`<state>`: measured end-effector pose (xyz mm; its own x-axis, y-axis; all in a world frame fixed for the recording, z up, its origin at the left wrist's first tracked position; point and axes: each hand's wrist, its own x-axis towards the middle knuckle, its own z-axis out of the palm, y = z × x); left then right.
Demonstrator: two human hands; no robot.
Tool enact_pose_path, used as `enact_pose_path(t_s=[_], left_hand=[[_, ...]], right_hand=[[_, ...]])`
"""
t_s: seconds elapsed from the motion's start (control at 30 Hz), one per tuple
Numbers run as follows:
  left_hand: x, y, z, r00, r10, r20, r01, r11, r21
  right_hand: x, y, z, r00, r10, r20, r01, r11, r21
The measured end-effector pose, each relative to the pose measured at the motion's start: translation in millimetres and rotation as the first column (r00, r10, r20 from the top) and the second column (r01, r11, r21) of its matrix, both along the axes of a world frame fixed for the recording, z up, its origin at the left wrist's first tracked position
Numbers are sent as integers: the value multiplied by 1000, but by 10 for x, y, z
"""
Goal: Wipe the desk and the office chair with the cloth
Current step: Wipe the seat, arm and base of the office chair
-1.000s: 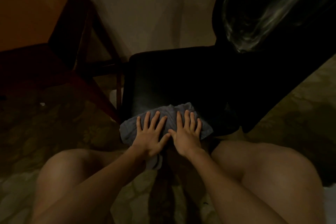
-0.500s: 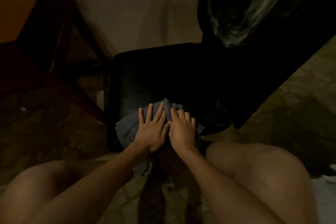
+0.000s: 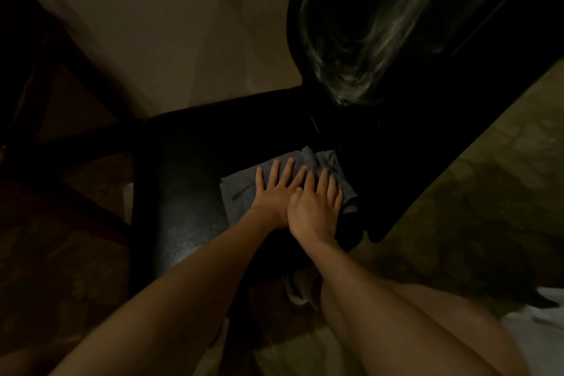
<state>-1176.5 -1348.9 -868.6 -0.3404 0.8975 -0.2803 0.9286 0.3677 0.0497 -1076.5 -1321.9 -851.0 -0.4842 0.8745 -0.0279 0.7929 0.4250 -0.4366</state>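
**A:** From the head camera, where was the cloth?

**B:** The grey cloth [image 3: 324, 162] lay rumpled on the black seat [image 3: 189, 192] of the office chair [image 3: 412, 162]. It was on the seat's far right part, close under the glossy backrest [image 3: 366, 40].

**A:** And the hands?

**B:** Both were on top of it, palms down. The left hand [image 3: 274, 194] had its fingers straight and spread, pressing flat and grasping nothing. The right hand [image 3: 316, 210] lay just beside it on the right, touching it, with its fingers also straight and flat on the cloth.

**A:** What else was in view?

**B:** Dark wooden legs [image 3: 39, 119] stood at the left, with a pale wall [image 3: 183, 24] behind the chair. Patterned carpet [image 3: 457, 192] showed at the right, and a bare thigh [image 3: 427, 333] was at the near right.
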Motion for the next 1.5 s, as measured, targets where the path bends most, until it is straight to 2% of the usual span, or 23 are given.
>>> enact_pose_path(t_s=[0.07,0.17,0.27,0.47,0.73,0.87,1.2,1.37,1.5], left_hand=[[-22,52,-21,999,8,47,-9,999,38],[-97,115,-22,996,20,91,-30,994,106],[-161,176,-34,997,19,74,-28,992,120],[-316,405,-52,998,35,51,-42,989,144],[-611,745,-156,996,91,21,-93,978,187],[-578,741,-182,993,117,18,-119,972,203],[-340,527,-128,996,84,29,-88,978,187],[-129,334,-129,997,68,26,-72,978,196],[4,176,-107,997,61,51,-70,977,202]], right_hand=[[62,152,-63,1000,22,15,-21,998,-65],[48,332,-102,996,66,54,-66,998,-6],[-17,441,-68,994,77,71,-81,995,54],[-266,764,-101,991,133,26,-132,991,-22],[-536,1128,-108,984,179,-7,-179,984,16],[-523,1139,-135,977,206,57,-209,977,44],[-260,976,-116,969,212,125,-210,977,-29],[-97,782,-92,974,203,101,-198,978,-62],[-26,677,-19,982,189,23,-184,971,-153]])
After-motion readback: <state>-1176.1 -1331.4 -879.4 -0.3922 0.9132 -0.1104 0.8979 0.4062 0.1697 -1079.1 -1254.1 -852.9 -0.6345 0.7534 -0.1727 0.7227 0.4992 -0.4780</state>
